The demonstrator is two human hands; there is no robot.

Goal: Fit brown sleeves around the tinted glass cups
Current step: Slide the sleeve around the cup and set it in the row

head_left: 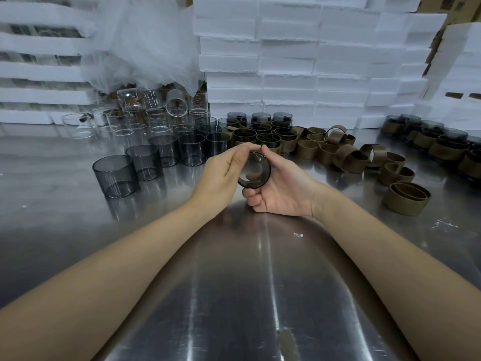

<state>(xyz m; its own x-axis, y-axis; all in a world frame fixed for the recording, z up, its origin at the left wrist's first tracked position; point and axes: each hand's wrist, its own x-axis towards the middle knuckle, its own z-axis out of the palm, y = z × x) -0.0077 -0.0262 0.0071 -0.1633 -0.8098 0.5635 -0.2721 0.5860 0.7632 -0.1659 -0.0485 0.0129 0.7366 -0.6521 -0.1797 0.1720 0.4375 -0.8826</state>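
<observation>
Curled fingers of the left hand (223, 170) and right hand (281, 191) clasp a round, smoke-tinted glass cup (256, 165), slick and breakable, probably best gripped by its sidewall.

- held cup (254, 170) is up off the bench (234, 282) around the middle, left hand (221, 175) on its left, right hand (281, 188) under and to its right
- bare cups (115, 175) line up left of the hands, running back and rightward
- heap of glasses (145, 115) behind those, back left, under a plastic sheet (145, 43)
- sleeved cups (263, 134) just behind the hands
- loose sleeves (346, 155) right of that bunch, trailing forward
- second batch of sleeved cups (437, 144) far right
- foam blocks (286, 61) stacked behind it all
</observation>
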